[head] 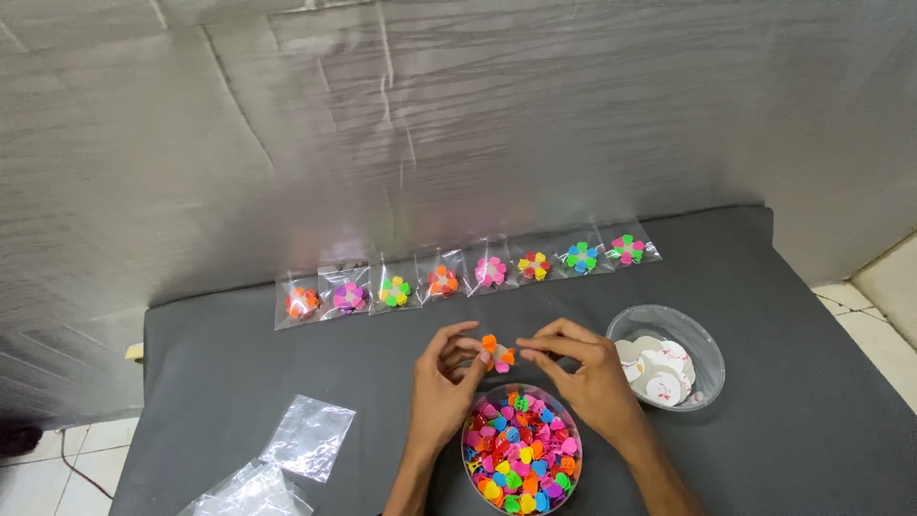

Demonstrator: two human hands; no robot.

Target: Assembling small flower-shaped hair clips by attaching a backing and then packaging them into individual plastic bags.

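My left hand (444, 373) and my right hand (578, 368) meet above a round clear bowl (471, 432) full of small multicoloured heart-shaped clips. Between the fingertips of both hands is a small round white disc with orange and pink clips (497, 354) fastened on its edge. The left hand pinches the disc from the left. From the other side the right hand's fingertips hold it.
A row of several small clear bags (468, 272), each with a flower of coloured clips, lies along the back of the grey table (239, 373). A clear bowl (707, 377) of round white discs stands to the right. Empty clear bags (306, 440) lie front left. Tiled floor shows at both sides.
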